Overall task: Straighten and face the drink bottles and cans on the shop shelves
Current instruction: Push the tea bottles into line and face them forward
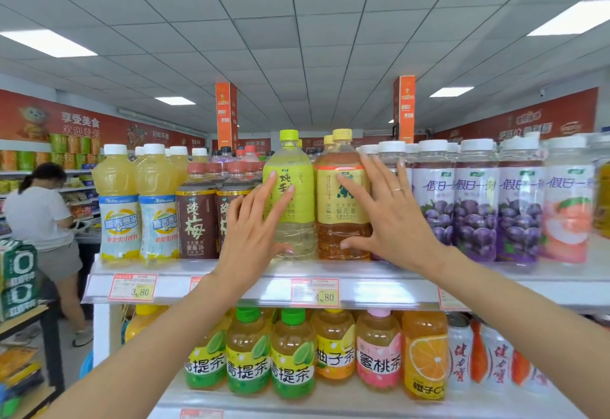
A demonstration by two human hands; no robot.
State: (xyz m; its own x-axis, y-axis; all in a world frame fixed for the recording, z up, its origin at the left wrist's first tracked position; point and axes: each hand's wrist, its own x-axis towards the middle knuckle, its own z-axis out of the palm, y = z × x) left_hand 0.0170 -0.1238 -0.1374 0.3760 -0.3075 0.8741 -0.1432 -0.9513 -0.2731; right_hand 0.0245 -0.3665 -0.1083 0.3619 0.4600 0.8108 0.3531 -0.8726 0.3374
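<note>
Green-label bottle (297,167), centre of frame, upright on the top shelf (379,273): left hand (254,224) lies flat on its front, fingers straight and spread, thumb low near the base. Amber bottle (326,207), just beside it on the right: right hand (396,217) spread across the label in the same way. Plum bottles (198,217) to the left, grape bottles (475,217) to the right. Price tag (315,292) on the shelf edge. Tea bottles (293,352) on the shelf below. Person (39,214) at far left.
</note>
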